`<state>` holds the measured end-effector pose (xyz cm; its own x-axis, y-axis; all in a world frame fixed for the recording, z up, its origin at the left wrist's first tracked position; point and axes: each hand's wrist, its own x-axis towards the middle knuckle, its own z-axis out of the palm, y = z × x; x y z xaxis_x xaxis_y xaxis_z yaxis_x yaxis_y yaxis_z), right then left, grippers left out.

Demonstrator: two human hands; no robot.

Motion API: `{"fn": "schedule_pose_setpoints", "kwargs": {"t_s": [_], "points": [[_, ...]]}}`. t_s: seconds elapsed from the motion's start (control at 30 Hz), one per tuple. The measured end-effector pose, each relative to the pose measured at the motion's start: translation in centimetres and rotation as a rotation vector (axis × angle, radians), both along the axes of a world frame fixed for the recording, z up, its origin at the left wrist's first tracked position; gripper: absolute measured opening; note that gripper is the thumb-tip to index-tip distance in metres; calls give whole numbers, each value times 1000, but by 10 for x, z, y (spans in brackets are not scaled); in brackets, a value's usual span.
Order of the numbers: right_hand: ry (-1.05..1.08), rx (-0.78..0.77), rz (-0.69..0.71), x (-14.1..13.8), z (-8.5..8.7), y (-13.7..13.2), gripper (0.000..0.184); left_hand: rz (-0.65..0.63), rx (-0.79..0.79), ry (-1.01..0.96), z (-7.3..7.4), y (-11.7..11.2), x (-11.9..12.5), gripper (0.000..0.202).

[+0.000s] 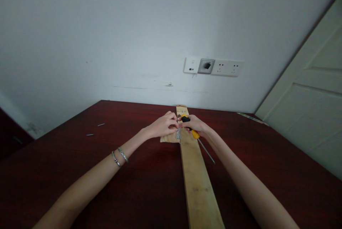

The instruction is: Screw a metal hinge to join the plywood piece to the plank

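Note:
My right hand [196,125] is closed on a screwdriver [195,134] with a yellow and black handle, its metal shaft pointing down and back toward me. My left hand [166,123] has its fingers pinched together above a small metal hinge [178,134]; whatever is between the fingertips is too small to make out. The hinge lies where a long wooden board [199,182] meets a short wooden piece [167,138] on its left. Both hands are close together over this joint, and the fingers cover part of the hinge.
Two small screws [100,125] lie at the left on the dark red table [128,193]. A pale strip [252,118] rests near the table's right back corner. Behind stands a white wall with sockets [227,67], and a white door [307,97] is at the right.

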<state>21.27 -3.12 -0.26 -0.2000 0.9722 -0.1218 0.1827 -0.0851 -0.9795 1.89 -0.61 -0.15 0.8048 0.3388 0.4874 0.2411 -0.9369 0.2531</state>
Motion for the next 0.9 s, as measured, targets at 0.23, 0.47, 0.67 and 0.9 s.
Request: {"fn": "schedule_pose_setpoints", "kwargs": {"t_s": [0.23,0.47,0.67,0.9], "points": [[-15,7,4,0,1,-1,38,-1,-15,4,-2,2,0,9],[-14,-9,5,-1,0,-1,38,-3,-26,18,-2,1,1,9],[-10,5,21,-1,1,-2,34,11,15,70,4,-4,2,8],[-31,19,17,0,-3,1,33,19,30,69,-2,4,0,5]]}}
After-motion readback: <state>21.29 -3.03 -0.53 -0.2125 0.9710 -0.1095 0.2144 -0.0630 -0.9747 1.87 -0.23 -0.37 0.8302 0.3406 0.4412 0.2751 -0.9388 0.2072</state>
